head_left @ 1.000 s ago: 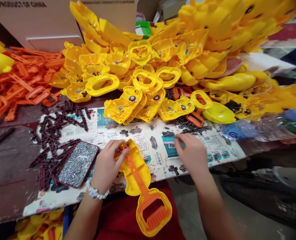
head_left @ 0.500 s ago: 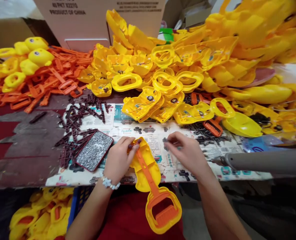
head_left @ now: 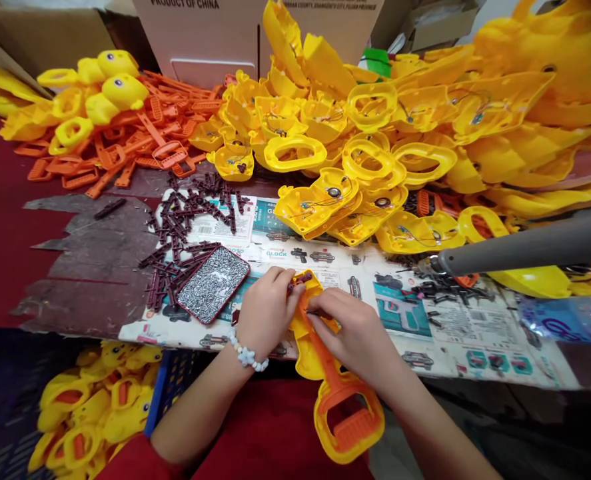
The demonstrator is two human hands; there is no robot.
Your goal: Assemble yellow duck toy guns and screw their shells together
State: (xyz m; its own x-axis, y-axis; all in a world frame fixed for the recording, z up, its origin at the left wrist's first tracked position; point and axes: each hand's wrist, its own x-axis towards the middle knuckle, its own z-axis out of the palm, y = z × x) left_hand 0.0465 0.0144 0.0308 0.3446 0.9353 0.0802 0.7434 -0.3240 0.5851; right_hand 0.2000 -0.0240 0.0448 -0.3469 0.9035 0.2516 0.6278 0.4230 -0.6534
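My left hand (head_left: pixel 268 303), with a beaded bracelet at the wrist, grips the top end of a yellow half shell (head_left: pixel 309 357) at the table's front edge. An orange handled bar (head_left: pixel 325 347) lies inside the shell, and its loop sits in the shell's ring-shaped end, which hangs over the edge. A dark maroon toothed strip (head_left: pixel 302 279) crosses the top by my left thumb. My right hand (head_left: pixel 355 327) is at the shell's right side, fingertips pinched over the orange bar around a small dark piece too small to name.
A tray of small metal pieces (head_left: pixel 212 285) lies left, beside scattered maroon strips (head_left: pixel 190 207). Orange bars (head_left: pixel 125 140) and yellow shells (head_left: pixel 320 193) are piled behind. A grey cylindrical tool (head_left: pixel 520 250) juts in from the right. A blue basket (head_left: pixel 158 390) stands lower left.
My right hand has moved left and down onto the shell, its fingers now over the orange bar. The view has shifted, and the grey tool sits higher. My left hand keeps its hold.
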